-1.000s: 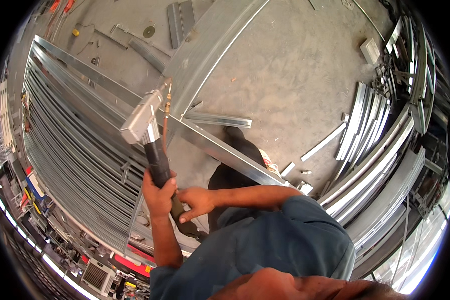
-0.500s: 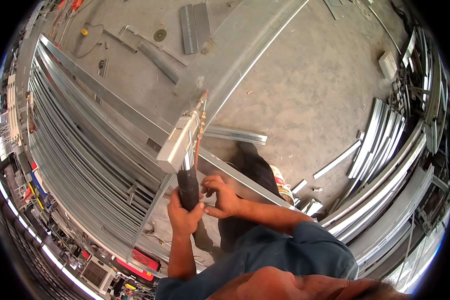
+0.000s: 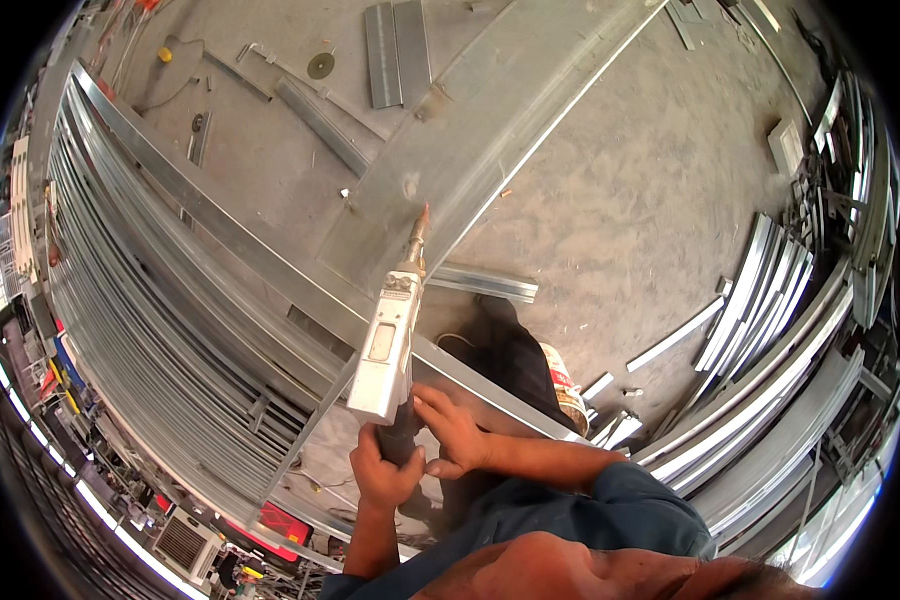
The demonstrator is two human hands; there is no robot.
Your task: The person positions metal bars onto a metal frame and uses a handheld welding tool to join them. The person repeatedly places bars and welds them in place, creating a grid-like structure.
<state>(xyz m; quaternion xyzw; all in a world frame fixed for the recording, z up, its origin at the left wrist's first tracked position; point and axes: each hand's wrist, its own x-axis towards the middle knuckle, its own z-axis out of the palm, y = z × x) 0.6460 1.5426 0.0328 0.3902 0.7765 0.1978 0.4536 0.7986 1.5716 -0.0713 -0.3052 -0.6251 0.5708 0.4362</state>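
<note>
A welding gun (image 3: 380, 345) with a pale boxy body and a copper-coloured tip points forward in front of me. My left hand (image 3: 383, 480) is wrapped round its black handle from the left and below. On the handle's other side, my right hand (image 3: 457, 435) has its curled fingers against the black grip, thumb lower down. The tip hangs over or near a wide grey metal channel (image 3: 470, 130); whether it touches cannot be made out. A long metal beam (image 3: 230, 220) runs crosswise beneath the gun.
Many parallel steel profiles (image 3: 170, 330) lie to the left. Bundled metal strips (image 3: 755, 300) and long rails (image 3: 760, 400) fill the right side. A bucket (image 3: 565, 385) stands right of my dark trouser leg. Metal offcuts (image 3: 382, 55) and a round disc (image 3: 321, 66) lie on the floor ahead.
Both hands have brought the gun lower and slightly right, and its body has turned to show its broad face. My right fingers have moved in against the handle.
</note>
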